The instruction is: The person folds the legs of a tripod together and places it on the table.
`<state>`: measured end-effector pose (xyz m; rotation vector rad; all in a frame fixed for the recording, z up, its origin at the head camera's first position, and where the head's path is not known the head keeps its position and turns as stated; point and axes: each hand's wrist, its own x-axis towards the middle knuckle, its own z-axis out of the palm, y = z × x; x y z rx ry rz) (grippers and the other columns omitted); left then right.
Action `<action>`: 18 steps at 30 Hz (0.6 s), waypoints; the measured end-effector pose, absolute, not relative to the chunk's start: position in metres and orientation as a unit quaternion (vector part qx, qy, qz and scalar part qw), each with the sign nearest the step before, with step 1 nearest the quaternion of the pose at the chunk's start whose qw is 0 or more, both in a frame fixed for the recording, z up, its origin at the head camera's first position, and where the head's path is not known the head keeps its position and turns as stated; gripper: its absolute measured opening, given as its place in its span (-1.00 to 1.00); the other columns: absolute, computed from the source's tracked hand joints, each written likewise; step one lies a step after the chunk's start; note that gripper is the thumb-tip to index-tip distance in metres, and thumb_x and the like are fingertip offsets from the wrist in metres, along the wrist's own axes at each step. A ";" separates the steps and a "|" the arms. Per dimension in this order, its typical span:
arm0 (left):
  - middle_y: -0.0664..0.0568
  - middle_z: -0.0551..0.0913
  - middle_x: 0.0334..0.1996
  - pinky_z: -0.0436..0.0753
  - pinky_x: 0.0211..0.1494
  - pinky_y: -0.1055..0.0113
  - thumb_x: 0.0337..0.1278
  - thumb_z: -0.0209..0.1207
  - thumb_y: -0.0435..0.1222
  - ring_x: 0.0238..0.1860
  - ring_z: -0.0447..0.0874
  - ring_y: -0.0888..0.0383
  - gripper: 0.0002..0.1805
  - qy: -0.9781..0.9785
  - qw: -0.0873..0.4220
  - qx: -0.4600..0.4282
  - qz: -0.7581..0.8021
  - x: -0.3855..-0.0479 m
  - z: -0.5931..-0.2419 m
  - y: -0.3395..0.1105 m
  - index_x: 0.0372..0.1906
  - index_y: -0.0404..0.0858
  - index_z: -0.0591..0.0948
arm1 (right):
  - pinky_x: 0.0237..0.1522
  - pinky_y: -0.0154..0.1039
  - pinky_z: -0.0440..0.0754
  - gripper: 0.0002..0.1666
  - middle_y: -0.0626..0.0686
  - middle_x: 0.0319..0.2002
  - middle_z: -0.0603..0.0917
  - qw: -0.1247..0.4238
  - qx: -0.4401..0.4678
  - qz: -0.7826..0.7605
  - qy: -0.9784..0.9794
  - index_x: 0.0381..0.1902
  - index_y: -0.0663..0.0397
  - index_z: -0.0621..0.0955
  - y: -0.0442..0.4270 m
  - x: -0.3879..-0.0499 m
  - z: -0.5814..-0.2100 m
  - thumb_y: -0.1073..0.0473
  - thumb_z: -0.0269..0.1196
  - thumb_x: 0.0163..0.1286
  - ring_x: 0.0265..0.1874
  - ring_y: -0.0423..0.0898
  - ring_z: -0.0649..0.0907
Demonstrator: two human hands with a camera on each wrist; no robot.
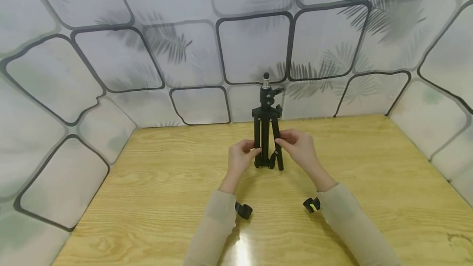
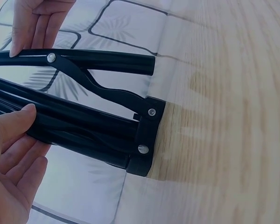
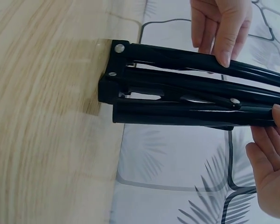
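Observation:
A black tripod stand (image 1: 265, 126) stands upright on the wooden table, its silver-and-black tip pointing up. One leg, on the right, is swung slightly outward; the other legs stay close to the centre. My left hand (image 1: 241, 158) pinches the left leg between thumb and fingers. On the other side my right hand (image 1: 298, 147) pinches the splayed right leg. In the left wrist view a curved brace (image 2: 100, 88) joins that leg to the bottom bracket (image 2: 148, 137). Knobs (image 1: 278, 91) stick out near the tripod's top.
The wooden table (image 1: 155, 200) spreads around the tripod. White patterned cloth (image 1: 255, 48) with dark outlines and leaf prints rises behind the table and at both sides. Dark wrist straps (image 1: 244, 211) show at both sleeves.

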<state>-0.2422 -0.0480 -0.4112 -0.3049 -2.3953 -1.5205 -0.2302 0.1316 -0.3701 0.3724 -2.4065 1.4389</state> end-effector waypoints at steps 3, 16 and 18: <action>-0.02 0.66 -0.33 0.56 -0.18 0.38 -0.11 0.30 -0.28 -0.28 0.61 0.14 -0.76 -0.833 0.142 -0.105 -0.524 -0.243 -0.410 -0.048 -0.28 -0.31 0.64 | -0.30 -0.15 0.60 -0.70 0.19 -0.29 0.65 0.157 0.133 0.507 -0.837 -0.18 0.29 0.59 0.131 -0.231 -0.369 0.23 0.27 0.13 -0.34 0.02 0.64; -0.01 0.66 -0.34 0.56 -0.17 0.36 -0.10 0.29 -0.29 -0.28 0.61 0.14 -0.78 -0.841 0.139 -0.115 -0.510 -0.242 -0.405 -0.049 -0.29 -0.30 0.64 | -0.32 -0.17 0.60 -0.73 0.19 -0.32 0.65 0.171 0.139 0.511 -0.831 -0.22 0.31 0.60 0.129 -0.234 -0.372 0.25 0.28 0.13 -0.38 0.01 0.65; -0.01 0.66 -0.34 0.56 -0.17 0.37 -0.10 0.29 -0.29 -0.28 0.61 0.14 -0.78 -0.842 0.138 -0.114 -0.510 -0.242 -0.405 -0.049 -0.29 -0.30 0.64 | -0.32 -0.17 0.60 -0.73 0.18 -0.33 0.65 0.170 0.137 0.510 -0.832 -0.23 0.29 0.60 0.129 -0.233 -0.372 0.24 0.28 0.13 -0.38 0.00 0.65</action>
